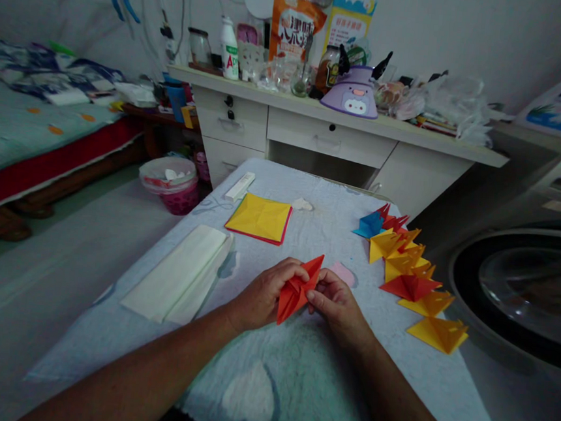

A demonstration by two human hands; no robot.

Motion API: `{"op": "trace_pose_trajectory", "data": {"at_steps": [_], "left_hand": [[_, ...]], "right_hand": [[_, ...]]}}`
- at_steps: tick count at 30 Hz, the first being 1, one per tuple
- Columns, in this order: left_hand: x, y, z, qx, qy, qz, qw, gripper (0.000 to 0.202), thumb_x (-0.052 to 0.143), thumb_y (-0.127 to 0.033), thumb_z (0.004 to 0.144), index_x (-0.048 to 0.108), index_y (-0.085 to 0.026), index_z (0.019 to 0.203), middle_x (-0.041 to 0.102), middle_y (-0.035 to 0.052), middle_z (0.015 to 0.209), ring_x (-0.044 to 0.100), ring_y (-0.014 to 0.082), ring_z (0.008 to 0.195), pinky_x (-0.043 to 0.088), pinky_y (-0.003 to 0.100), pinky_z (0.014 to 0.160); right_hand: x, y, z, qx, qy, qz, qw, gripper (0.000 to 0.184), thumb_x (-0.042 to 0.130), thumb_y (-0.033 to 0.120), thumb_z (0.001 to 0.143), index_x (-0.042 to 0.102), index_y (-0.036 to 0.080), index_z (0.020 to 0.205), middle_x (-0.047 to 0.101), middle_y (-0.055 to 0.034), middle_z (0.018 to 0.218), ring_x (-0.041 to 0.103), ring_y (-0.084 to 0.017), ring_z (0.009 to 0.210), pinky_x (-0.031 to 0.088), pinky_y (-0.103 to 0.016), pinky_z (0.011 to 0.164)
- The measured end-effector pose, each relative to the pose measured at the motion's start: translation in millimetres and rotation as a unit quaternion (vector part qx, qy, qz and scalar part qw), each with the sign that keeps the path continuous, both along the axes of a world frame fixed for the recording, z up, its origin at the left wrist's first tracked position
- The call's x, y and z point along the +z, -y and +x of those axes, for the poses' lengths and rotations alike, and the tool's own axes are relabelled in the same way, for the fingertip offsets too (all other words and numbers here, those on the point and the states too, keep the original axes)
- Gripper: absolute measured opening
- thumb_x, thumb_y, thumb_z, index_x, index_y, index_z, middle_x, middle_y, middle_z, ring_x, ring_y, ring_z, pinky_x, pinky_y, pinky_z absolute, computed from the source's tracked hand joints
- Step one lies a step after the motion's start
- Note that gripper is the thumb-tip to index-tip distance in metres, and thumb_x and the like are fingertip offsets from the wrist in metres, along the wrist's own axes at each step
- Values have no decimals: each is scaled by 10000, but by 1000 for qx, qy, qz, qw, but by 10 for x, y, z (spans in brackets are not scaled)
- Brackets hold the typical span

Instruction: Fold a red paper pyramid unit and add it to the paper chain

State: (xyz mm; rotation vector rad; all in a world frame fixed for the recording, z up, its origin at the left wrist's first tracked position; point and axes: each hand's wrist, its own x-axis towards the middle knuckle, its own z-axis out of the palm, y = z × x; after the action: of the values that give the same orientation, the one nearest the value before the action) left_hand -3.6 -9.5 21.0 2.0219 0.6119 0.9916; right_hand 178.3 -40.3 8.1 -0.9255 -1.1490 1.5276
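Both my hands meet at the middle of a cloth-covered table around a folded red paper piece. My left hand wraps its fingers round the left side of the piece. My right hand pinches its right edge. The piece stands tilted, with a point up toward the far side. A stack of square paper sheets, yellow on top with red beneath, lies flat beyond my hands.
Several finished folded pieces in blue, red and yellow run in a row along the right side. A folded white cloth lies at left. A white desk with clutter stands behind, a pink bin and a bed are at left, and a washing machine at right.
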Motion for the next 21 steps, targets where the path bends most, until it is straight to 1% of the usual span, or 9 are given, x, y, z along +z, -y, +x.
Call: {"op": "trace_pose_trajectory", "data": {"at_steps": [4,8,11,14,18,21], "left_hand": [[5,10,3,9,-13,-6,1000,281,651,-149,807,519,-212,1047,575,45,1079,577,167,987,449,286,859],[11,23,11,11,-17,-24,999,306,637,-147,814,517,-214,1088,581,50,1091,577,168,984,451,297,869],[15,20,17,0,-13,-17,1000,243,624,-133,819,549,-211,1037,585,42,1057,573,162,972,445,289,866],[20,11,20,-3,-23,-18,1000,132,629,-141,820,584,-194,932,589,23,955,569,144,883,438,261,797],[23,8,21,35,-38,-36,998,45,638,-183,826,617,-177,866,589,-3,819,550,121,752,411,232,698],[29,7,21,71,-22,-57,996,49,650,-197,818,640,-173,860,605,-11,794,552,113,718,404,221,668]], "right_hand": [[-20,-6,-3,-18,1,2,1000,269,760,379,752,561,203,794,551,38,673,462,-82,531,380,-205,493],[-27,-9,-15,-45,-7,17,999,284,769,374,739,544,210,795,563,39,686,443,-80,513,355,-208,480],[-24,-12,-30,-58,4,34,998,283,760,383,750,539,211,791,573,27,707,468,-92,552,364,-214,503],[-27,-15,-41,-55,5,47,997,299,757,401,754,523,216,779,559,28,691,474,-99,566,370,-216,507],[-18,-3,-37,-51,12,44,998,268,720,390,796,510,227,827,536,41,689,442,-87,526,359,-201,467],[26,31,-17,-72,26,59,995,233,687,373,824,531,246,942,558,9,832,509,-116,657,417,-210,514]]}}
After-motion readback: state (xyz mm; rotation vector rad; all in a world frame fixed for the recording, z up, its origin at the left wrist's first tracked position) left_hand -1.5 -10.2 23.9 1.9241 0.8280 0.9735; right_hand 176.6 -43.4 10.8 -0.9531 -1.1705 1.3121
